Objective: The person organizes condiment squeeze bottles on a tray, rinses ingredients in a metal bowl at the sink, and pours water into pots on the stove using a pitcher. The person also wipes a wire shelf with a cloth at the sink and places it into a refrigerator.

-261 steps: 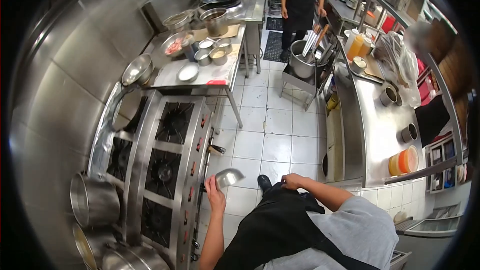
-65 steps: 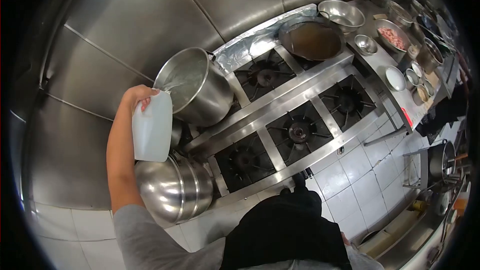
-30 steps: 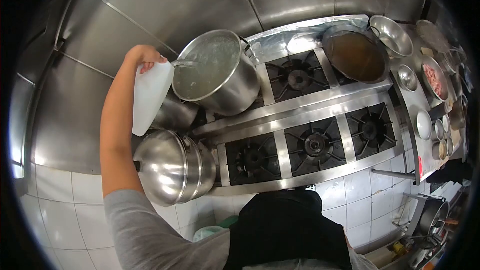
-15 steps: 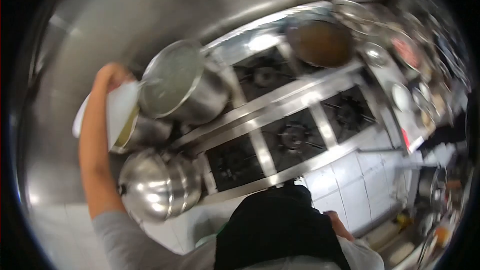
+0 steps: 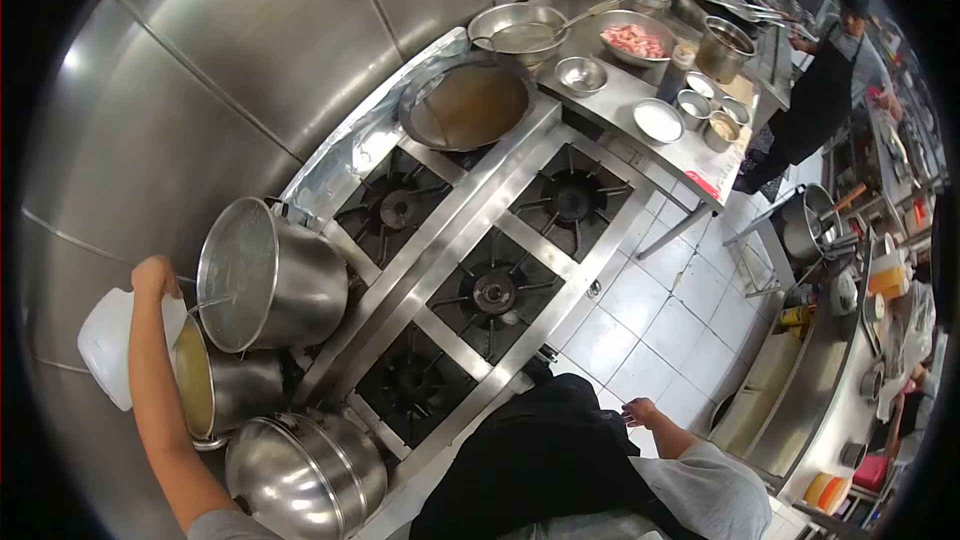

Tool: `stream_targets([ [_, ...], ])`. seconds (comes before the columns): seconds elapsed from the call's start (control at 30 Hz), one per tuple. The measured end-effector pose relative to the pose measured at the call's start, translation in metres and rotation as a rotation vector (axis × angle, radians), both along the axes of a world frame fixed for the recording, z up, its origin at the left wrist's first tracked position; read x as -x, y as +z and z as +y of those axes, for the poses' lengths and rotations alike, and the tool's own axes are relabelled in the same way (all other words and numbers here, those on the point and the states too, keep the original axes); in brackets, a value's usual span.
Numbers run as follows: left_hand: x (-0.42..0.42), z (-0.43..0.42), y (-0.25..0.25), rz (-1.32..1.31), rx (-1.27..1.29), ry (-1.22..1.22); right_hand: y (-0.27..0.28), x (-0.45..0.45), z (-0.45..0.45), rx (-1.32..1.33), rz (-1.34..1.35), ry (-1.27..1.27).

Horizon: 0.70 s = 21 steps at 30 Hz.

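At the far left, my left hand (image 5: 156, 280) is closed on the rim of a white plastic tub (image 5: 105, 345). The tub is tilted over or beside a steel pot (image 5: 245, 387) of yellowish liquid; my forearm partly hides both. Close to this hand stands a taller steel pot (image 5: 310, 280) of cloudy liquid, with a thin metal handle leaning at its rim. A rounded steel pot (image 5: 300, 475) sits below them. My right hand (image 5: 641, 412) hangs beside my black apron (image 5: 530, 460), holding nothing visible, its fingers loosely apart.
A stove with several burners (image 5: 493, 290) lies before me. Behind it sits a wok (image 5: 470, 105) of brown liquid. A side table (image 5: 625, 145) carries bowls, including pink raw meat (image 5: 636, 40). A co-worker (image 5: 825, 90) stands at the far right; shelves (image 5: 800, 450) line the right side.
The view has turned, bringing the side table and the co-worker into clear sight. My left hand still grips the white tub. My right hand shows more fully beside the apron.
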State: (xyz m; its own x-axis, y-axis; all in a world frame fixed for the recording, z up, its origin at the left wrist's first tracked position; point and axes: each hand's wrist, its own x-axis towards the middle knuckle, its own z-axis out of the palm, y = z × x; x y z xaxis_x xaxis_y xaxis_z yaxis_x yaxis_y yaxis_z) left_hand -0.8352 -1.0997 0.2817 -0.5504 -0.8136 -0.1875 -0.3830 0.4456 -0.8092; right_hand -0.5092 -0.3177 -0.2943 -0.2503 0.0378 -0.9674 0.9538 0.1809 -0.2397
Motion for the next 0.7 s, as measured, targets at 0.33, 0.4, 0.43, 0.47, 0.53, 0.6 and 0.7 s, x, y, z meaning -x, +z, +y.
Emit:
stream_targets([
  [0.33,-0.041,-0.002,-0.016,0.522,0.081,-0.523,0.04,-0.067,0.013,-0.062,0.073,0.083],
  [0.4,-0.086,0.033,0.015,0.692,0.035,-0.539,0.043,-0.063,0.019,-0.047,0.078,0.172],
  [0.43,-0.106,0.034,0.028,0.73,-0.005,-0.475,0.044,-0.057,0.021,-0.04,0.08,0.216],
  [0.47,-0.134,0.038,0.038,0.828,-0.011,-0.487,0.045,-0.053,0.023,-0.032,0.085,0.256],
  [0.53,-0.191,0.053,0.06,0.935,0.009,-0.461,0.047,-0.04,0.026,-0.017,0.097,0.336],
  [0.6,-0.261,0.079,0.071,1.173,-0.053,-0.358,0.049,-0.022,0.026,0.006,0.108,0.427],
  [0.7,-0.374,0.126,0.071,1.441,-0.362,-0.361,0.051,0.013,0.022,0.043,0.127,0.59],
])
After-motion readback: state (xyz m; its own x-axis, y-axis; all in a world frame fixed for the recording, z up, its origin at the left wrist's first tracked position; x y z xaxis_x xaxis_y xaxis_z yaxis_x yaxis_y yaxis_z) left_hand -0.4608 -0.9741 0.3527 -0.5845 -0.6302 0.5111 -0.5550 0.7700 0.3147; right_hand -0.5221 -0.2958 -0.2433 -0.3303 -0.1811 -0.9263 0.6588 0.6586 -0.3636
